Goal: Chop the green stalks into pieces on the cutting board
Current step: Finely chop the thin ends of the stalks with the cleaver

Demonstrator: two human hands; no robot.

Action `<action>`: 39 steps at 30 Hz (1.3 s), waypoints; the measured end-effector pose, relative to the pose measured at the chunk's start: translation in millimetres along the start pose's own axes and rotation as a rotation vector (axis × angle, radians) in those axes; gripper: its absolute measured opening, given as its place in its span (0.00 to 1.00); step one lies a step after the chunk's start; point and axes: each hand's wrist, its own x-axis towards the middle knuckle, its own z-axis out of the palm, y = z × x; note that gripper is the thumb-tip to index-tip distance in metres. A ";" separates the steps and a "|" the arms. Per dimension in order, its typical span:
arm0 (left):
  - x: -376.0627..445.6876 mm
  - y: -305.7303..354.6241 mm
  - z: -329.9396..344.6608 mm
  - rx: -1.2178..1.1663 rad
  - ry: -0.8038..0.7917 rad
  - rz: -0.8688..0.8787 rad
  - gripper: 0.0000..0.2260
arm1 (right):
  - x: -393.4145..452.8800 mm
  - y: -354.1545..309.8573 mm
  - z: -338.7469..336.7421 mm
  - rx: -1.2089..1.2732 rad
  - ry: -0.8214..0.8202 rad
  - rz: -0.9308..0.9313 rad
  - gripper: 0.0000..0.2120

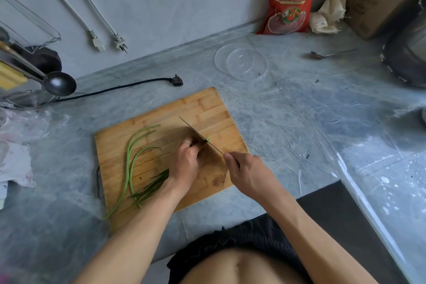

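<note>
Mid-chop: my right hand (pixel 245 172) grips the knife (pixel 200 135), my left hand (pixel 185 160) pinches the green stalks (pixel 138 163) at frame centre on the cutting board (pixel 202 108). Next, I judge, feed them rightward under the blade.

Bare counter (pixel 288 122) right of board (pixel 161 110); bowl (pixel 242 62) behind.

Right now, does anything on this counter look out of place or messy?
Yes. One long green stalk hangs off the cutting board's front-left edge onto the counter. A few green bits lie stray, one in the clear bowl. The board also sits askew to the counter edge.
</note>
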 end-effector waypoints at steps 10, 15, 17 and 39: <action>-0.1 -2.2 4.1 -0.085 0.013 -0.026 0.12 | 5.3 4.6 1.6 -0.003 -0.016 -0.007 0.22; -1.3 -3.8 6.5 -0.111 0.018 -0.030 0.12 | 10.5 -0.4 8.2 -0.086 -0.007 -0.049 0.21; -1.7 -3.8 6.9 -0.114 0.009 -0.039 0.12 | 12.6 -2.4 11.3 -0.090 0.008 -0.063 0.21; -5.5 5.8 4.4 -0.127 0.055 -0.090 0.10 | 7.0 -5.8 18.6 -0.133 0.043 -0.053 0.18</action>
